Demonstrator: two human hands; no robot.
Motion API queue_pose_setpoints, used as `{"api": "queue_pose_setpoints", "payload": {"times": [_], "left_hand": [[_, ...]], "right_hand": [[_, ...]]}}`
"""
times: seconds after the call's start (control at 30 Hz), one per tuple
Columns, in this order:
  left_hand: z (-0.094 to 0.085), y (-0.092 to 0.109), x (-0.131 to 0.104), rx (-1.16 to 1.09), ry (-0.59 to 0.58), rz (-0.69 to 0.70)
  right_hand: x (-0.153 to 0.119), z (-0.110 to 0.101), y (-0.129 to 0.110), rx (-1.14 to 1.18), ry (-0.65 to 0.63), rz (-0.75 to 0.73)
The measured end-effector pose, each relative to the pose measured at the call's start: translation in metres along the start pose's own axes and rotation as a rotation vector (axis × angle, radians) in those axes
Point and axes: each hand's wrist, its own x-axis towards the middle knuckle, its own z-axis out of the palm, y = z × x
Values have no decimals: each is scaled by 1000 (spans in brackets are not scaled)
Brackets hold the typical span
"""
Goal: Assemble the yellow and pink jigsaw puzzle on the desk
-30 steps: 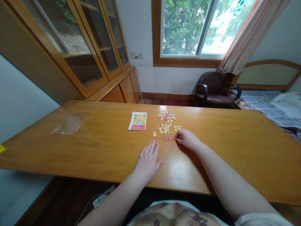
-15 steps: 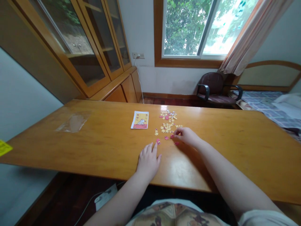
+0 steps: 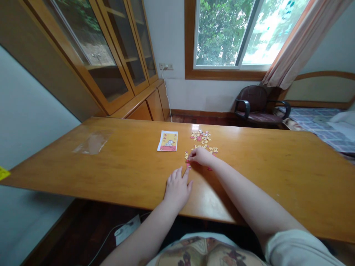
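My left hand (image 3: 178, 187) lies on the table with its fingers spread, the index fingertip touching a pink jigsaw piece (image 3: 189, 166). Right above that piece, my right hand (image 3: 201, 156) pinches a small pink jigsaw piece (image 3: 188, 161), mostly covered by the fingertips. A few joined yellow pieces (image 3: 186, 154) lie just beyond it. Behind my right hand are loose yellow pieces (image 3: 213, 149), partly hidden by it. Farther back sits a pile of mixed pieces (image 3: 202, 136). The picture card (image 3: 168, 141), showing a white animal on yellow and pink, lies to the left.
The wooden table (image 3: 133, 166) carries a clear plastic bag (image 3: 93, 143) at the left. Beyond it stand a glass-doored cabinet (image 3: 122, 48), an armchair (image 3: 253, 101) and a bed (image 3: 316, 120). A power strip (image 3: 127, 229) is below the front edge.
My right hand has moved left with a pink piece, from the loose pieces to beside my left index finger. My left hand stays on its piece. The view has shifted slightly.
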Motion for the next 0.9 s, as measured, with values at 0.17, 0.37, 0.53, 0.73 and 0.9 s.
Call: {"api": "queue_pose_setpoints", "payload": {"times": [0.17,0.37,0.53,0.73,0.9], "left_hand": [[-2,1,0,12,-6,1],[-1,1,0,10,-7,0],[-1,2,0,12,-8,-1],[0,2,0,17,-8,2],[-1,2,-1,17,-6,2]], "right_hand": [[7,6,0,-50,-13,-14],[5,8,1,-121,10,-12],[1,5,-4,-169,15,16],[-1,7,-8,-191,26,44],[0,9,-6,-208,37,49]]}}
